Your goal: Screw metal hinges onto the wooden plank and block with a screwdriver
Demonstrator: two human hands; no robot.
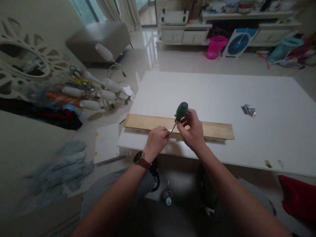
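Observation:
A long wooden board [145, 121] lies across the near part of a large white panel [187, 89]. My right hand [191, 128] grips a screwdriver [182, 111] with a green handle and dark end cap. The tool leans, its shaft running down to a small metal piece [171, 131] at the board's near edge. With the fingertips pinched, my left hand [158, 140] holds that small metal piece by the screwdriver tip; its exact shape is too small to make out. A watch [142, 159] sits on my left wrist.
Metal hinge-like plates [249, 110] lie in a pile on the panel's right. Two small items, one a yellow-and-black piece [268, 164], rest near its front edge. A white board [106, 143] is on the floor at left, beside a lamp fixture [106, 94]. A bottle [168, 197] stands below.

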